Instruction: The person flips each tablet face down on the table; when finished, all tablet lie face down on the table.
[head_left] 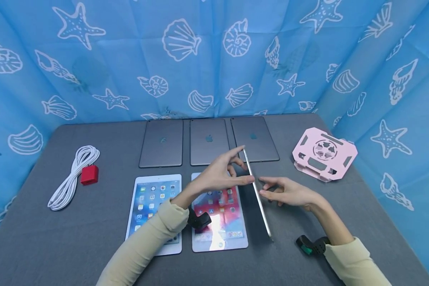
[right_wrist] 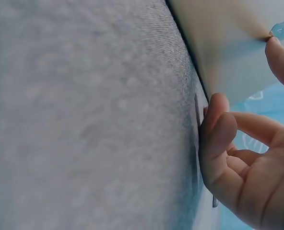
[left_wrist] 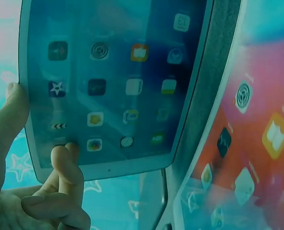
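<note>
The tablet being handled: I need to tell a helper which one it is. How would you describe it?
On the grey cloth table, look at the near row of two white-framed tablets lying screen up. Just right of them, the thin white-framed tablet stands tipped up on its long edge between the left hand and the right hand. It alone is not lying flat.

We see bare surface point(head_left: 343, 206) open to our right, between the upended tablet point(head_left: 258, 196) and the pink stand point(head_left: 324, 154). To our left, two face-up tablets point(head_left: 153, 206) fill the ground; three face-down tablets point(head_left: 207, 141) block the back, the white cable point(head_left: 71, 176) the far left.
</note>
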A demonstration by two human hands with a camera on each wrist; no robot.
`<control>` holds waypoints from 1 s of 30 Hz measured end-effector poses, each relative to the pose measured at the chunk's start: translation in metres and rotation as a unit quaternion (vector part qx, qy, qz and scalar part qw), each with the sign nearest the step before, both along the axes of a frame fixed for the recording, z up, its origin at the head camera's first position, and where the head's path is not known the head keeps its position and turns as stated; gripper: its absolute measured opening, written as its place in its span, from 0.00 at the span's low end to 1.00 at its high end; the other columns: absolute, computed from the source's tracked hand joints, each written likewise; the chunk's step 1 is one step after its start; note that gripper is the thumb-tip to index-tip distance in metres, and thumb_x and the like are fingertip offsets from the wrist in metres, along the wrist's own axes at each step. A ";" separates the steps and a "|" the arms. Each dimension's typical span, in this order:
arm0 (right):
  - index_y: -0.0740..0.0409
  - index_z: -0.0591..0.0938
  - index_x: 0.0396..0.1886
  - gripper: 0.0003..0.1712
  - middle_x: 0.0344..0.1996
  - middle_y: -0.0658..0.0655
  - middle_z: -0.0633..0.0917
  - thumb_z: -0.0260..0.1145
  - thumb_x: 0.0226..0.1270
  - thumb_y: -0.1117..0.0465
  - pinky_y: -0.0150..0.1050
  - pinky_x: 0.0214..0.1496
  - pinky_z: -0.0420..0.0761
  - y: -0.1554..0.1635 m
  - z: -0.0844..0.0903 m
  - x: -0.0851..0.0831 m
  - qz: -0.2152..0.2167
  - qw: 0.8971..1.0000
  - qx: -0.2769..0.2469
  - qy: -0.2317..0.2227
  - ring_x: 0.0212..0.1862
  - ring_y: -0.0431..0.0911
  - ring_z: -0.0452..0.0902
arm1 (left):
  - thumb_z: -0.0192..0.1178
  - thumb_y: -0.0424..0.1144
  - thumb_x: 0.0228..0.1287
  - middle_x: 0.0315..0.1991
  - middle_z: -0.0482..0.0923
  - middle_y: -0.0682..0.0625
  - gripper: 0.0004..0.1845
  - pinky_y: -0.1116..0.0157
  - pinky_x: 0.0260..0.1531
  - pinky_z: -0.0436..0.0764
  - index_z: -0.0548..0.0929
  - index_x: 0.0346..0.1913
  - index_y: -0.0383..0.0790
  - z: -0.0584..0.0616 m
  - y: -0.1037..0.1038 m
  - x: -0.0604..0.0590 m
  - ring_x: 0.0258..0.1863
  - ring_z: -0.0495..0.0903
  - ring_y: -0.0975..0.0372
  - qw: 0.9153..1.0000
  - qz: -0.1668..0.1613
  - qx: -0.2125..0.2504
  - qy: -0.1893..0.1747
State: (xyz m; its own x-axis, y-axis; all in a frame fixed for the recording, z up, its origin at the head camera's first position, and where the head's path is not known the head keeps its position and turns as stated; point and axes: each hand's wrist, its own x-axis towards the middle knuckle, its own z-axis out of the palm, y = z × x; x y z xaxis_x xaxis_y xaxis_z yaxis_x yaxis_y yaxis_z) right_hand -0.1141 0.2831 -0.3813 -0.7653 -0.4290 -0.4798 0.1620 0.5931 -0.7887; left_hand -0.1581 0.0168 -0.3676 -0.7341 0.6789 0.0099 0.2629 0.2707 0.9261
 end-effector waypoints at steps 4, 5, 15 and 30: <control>0.66 0.55 0.81 0.47 0.58 0.65 0.71 0.65 0.75 0.49 0.38 0.40 0.78 -0.003 -0.001 -0.006 0.010 1.000 -0.009 -0.001 0.36 0.41 0.72 | 0.71 0.44 0.65 0.57 0.81 0.43 0.49 0.65 0.27 0.81 0.53 0.82 0.45 -0.001 -0.008 -0.002 0.30 0.86 0.55 1.000 0.007 0.001 -0.010; 0.67 0.55 0.81 0.47 0.59 0.65 0.71 0.65 0.75 0.49 0.38 0.41 0.78 -0.003 -0.001 -0.007 0.012 1.000 -0.010 0.001 0.34 0.41 0.72 | 0.72 0.43 0.64 0.56 0.81 0.43 0.49 0.66 0.27 0.81 0.55 0.82 0.46 0.000 -0.009 -0.002 0.30 0.85 0.58 1.000 0.010 0.000 -0.010; 0.70 0.56 0.80 0.48 0.59 0.67 0.70 0.69 0.72 0.55 0.36 0.39 0.78 -0.009 0.002 -0.009 0.003 1.000 -0.027 -0.002 0.39 0.42 0.78 | 0.77 0.38 0.57 0.55 0.80 0.42 0.48 0.66 0.35 0.83 0.62 0.78 0.44 -0.004 -0.020 -0.004 0.29 0.84 0.63 0.998 0.030 0.013 -0.046; 0.78 0.52 0.78 0.57 0.61 0.72 0.73 0.74 0.66 0.53 0.36 0.49 0.79 -0.004 0.006 -0.004 -0.012 0.995 0.060 0.079 0.51 0.50 0.77 | 0.78 0.32 0.53 0.47 0.83 0.43 0.48 0.64 0.36 0.85 0.64 0.76 0.35 -0.020 -0.021 -0.007 0.27 0.86 0.63 0.996 0.030 -0.005 -0.087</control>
